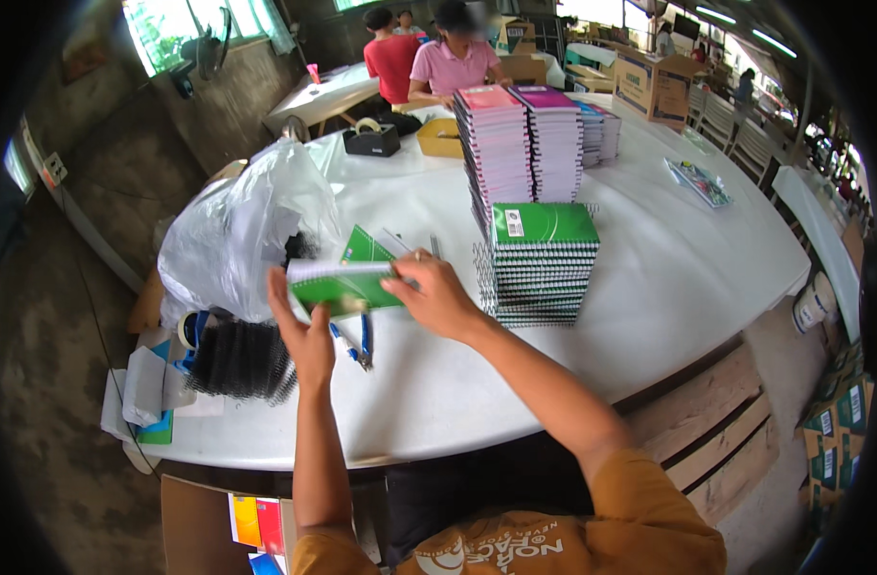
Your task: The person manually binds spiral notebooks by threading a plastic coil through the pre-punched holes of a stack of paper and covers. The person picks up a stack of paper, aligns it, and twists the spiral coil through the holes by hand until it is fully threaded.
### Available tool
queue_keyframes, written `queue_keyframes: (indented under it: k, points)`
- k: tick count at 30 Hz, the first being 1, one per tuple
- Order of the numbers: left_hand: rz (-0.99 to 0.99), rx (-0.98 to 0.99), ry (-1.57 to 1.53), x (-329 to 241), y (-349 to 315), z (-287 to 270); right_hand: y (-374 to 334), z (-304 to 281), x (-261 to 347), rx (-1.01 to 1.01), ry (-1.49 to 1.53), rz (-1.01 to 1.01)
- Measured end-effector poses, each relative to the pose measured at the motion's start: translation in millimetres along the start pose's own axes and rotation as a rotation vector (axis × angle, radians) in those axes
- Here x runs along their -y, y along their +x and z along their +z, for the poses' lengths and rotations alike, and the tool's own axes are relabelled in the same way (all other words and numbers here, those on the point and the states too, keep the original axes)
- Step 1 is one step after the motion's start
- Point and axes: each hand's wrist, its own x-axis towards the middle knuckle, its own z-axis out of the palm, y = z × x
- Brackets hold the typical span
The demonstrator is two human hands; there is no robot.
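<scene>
Green notebook held above the white, smooth worktop, left hand fingers part-curled round one end, right hand fingers pinched on the other; likely light, glossy card cover bendy and slick, pages apt to fan, so grip full thickness.

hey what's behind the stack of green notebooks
A pink-topped notebook stack and a purple-topped notebook stack. The green stack hides much of their lower parts and anything tucked there.
</scene>
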Motion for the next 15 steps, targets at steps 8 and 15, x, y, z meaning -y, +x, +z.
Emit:
queue_keyframes:
  k: [8, 15]
  points:
    - [-0.636, 0.501, -0.308, 3.1, -142.1, 1.8, -117.7, -22.8, -47.0, 0.319, 0.414, 0.283]
    - [0.075, 0.81, 0.722, 6.0, -103.5, -26.9, -112.5, -24.5, -54.7, 0.502, 0.498, 0.33]
